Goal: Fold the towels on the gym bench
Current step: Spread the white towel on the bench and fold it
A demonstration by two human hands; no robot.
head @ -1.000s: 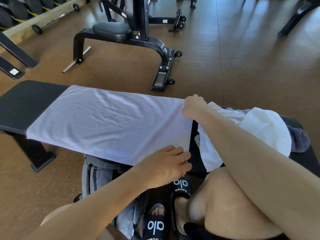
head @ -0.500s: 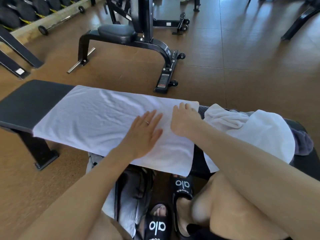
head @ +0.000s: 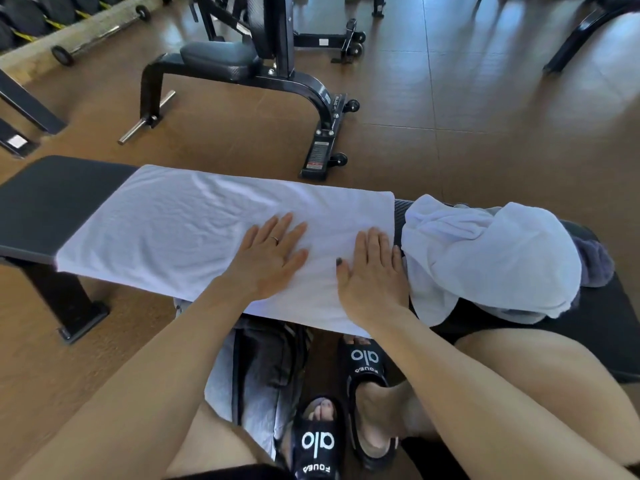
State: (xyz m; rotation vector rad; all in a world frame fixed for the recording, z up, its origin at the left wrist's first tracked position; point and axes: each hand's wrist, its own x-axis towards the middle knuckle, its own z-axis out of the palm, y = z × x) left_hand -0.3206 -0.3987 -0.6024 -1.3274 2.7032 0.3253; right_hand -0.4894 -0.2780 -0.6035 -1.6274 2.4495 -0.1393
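A white towel point(head: 180, 230) lies spread flat along the black gym bench point(head: 52, 199). My left hand point(head: 272, 256) presses flat on the towel near its middle, fingers straight. My right hand point(head: 372, 271) lies flat on the towel's right end, fingers straight, close to its right edge. Just right of that hand a heap of crumpled white towels point(head: 491, 258) sits on the bench, with a dark grey towel point(head: 594, 263) showing at the heap's far right.
Grey folded cloth point(head: 256, 372) lies on the floor under the bench, beside my feet in black slides point(head: 365, 368). Beyond the bench stands a black weight bench frame point(head: 242, 64). A barbell point(head: 100, 32) and weight plates sit at the far left. The brown floor stretches away on the right.
Both hands went from pinching the towel's right edge to lying flat on top of it. Since half a second ago they have slid right and nearer to me across the towel.
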